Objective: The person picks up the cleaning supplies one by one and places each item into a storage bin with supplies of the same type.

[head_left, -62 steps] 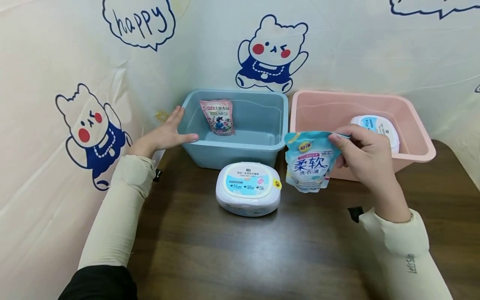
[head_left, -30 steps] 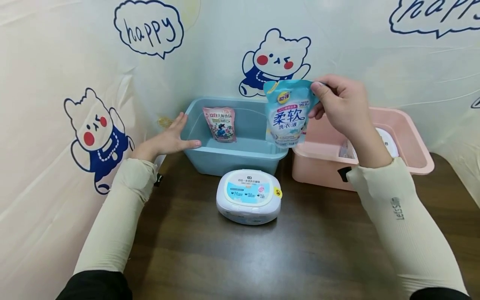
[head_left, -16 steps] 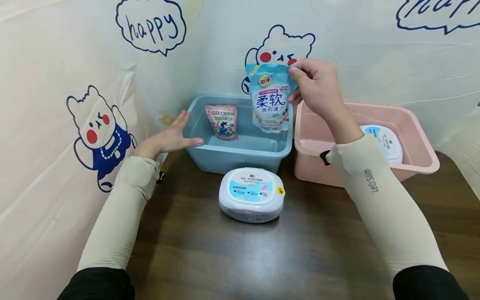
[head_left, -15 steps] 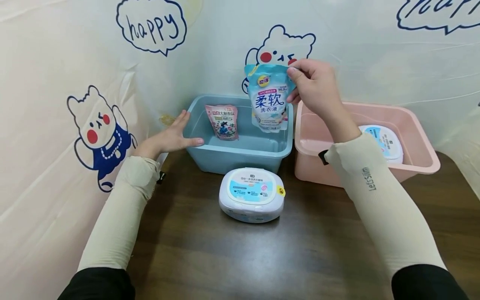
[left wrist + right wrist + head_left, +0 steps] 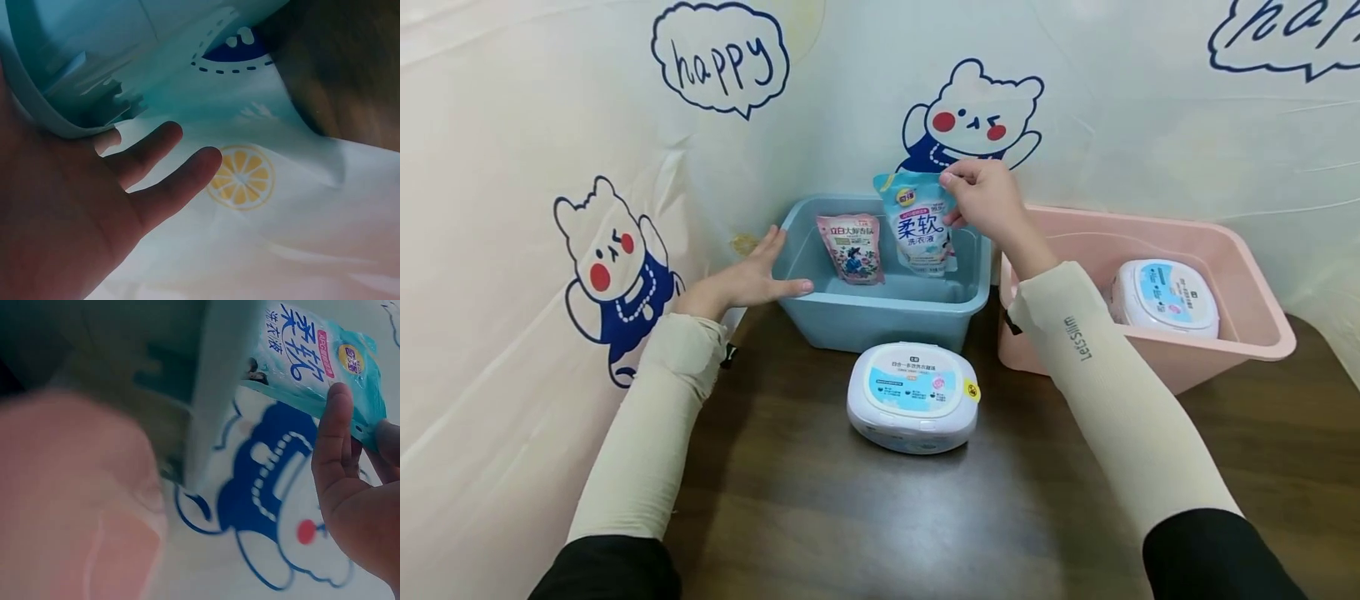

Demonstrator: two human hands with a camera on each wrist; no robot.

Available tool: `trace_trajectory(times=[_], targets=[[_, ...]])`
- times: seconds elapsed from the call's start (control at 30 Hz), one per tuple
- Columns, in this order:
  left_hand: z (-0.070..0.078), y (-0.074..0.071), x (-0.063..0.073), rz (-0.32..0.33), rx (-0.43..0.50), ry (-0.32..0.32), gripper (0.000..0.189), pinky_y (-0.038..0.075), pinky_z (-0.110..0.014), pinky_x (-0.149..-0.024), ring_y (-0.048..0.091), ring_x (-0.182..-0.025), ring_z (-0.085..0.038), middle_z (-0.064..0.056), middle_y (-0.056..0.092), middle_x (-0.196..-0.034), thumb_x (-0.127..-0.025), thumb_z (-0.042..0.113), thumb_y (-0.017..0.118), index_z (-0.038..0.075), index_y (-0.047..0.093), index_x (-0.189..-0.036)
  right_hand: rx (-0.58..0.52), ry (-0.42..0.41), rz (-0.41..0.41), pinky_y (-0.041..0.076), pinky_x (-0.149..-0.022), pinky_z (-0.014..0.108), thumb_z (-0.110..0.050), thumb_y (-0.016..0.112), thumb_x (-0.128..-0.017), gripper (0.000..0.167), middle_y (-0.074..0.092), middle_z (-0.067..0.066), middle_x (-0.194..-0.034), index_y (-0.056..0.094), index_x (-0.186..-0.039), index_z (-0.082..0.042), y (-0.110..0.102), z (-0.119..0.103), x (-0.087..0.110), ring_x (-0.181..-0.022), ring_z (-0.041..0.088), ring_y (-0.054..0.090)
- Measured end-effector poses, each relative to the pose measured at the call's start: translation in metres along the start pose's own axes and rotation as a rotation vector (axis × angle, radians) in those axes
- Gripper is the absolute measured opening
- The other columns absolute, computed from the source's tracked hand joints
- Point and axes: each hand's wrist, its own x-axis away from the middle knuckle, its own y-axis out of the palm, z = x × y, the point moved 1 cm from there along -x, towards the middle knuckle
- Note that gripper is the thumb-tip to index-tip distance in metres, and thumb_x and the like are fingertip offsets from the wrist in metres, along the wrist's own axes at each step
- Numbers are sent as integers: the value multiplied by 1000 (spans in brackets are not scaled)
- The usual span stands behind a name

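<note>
My right hand pinches a turquoise-and-white laundry detergent pouch by its top right corner. The pouch hangs upright, its lower part within the outline of the blue tub; whether its bottom touches the tub cannot be told. In the right wrist view, thumb and fingers grip the edge of the same pouch. A pink detergent pouch leans inside that tub, to the left. With fingers spread, my left hand rests on the tub's left end, thumb over the front rim. The left wrist view shows the palm beside the tub.
A white lidded box stands on the wooden table before the blue tub. To the right is a pink tub holding a similar white box. A printed cloth hangs behind and along the left.
From in front of the pink tub, my right hand has lifted the turquoise pouch, carried it left over the blue tub, and lowered it somewhat. My left hand has stayed at the tub's rim.
</note>
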Motion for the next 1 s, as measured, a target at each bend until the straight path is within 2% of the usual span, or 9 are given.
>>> trace_trajectory(times=[0.23, 0.4, 0.6, 0.73, 0.8, 0.9, 1.0], targets=[[8, -9, -1, -12, -49, 19, 119, 8, -62, -117, -8, -152, -39, -12, -22, -165, -89, 70, 60, 11, -15, -160, 99, 31, -71, 58, -75, 25, -19, 48, -108, 30, 59, 12, -121, 62, -133, -9, 12, 6, -17, -82, 24, 72], [4, -12, 1, -23, -61, 12, 120, 10, -64, -116, -5, -151, -41, -12, -21, -166, -88, 71, 61, 11, -14, -160, 204, 42, -98, 58, -70, 26, -10, 45, -108, 31, 55, 13, -130, 61, -134, -8, 24, 3, -28, -83, 26, 68], [-6, -10, 4, -36, -63, -9, 122, 11, -66, -115, -3, -151, -44, -11, -22, -166, -87, 72, 61, 12, -15, -160, 261, 29, -87, 57, -68, 25, -6, 47, -105, 28, 58, 14, -122, 67, -124, -1, 39, 15, -34, -85, 25, 64], [-8, -11, 6, -31, -51, -15, 120, 10, -66, -115, -5, -151, -43, -11, -22, -166, -88, 70, 62, 12, -15, -160, 271, -1, -34, 54, -65, 27, -4, 48, -101, 27, 62, 15, -109, 71, -114, 0, 47, 27, -38, -86, 26, 62], [-8, -11, 7, -29, -43, -18, 120, 9, -66, -115, -6, -151, -43, -10, -22, -166, -88, 70, 62, 13, -15, -160, 300, -31, 0, 51, -69, 30, -2, 48, -99, 27, 64, 16, -103, 73, -107, 2, 50, 33, -40, -90, 27, 59], [-6, -10, 9, -32, -23, -28, 121, 9, -67, -114, -6, -151, -43, -8, -23, -166, -87, 71, 62, 14, -16, -160, 356, -53, 46, 51, -85, 36, 1, 50, -95, 28, 69, 18, -104, 76, -104, 6, 51, 40, -44, -101, 29, 57], [-4, -10, 9, -29, -13, -34, 121, 9, -69, -113, -7, -151, -43, -6, -23, -166, -87, 71, 62, 15, -16, -160, 448, -42, 24, 49, -97, 40, 2, 52, -93, 29, 70, 18, -113, 74, -112, 7, 52, 44, -47, -103, 29, 58]])
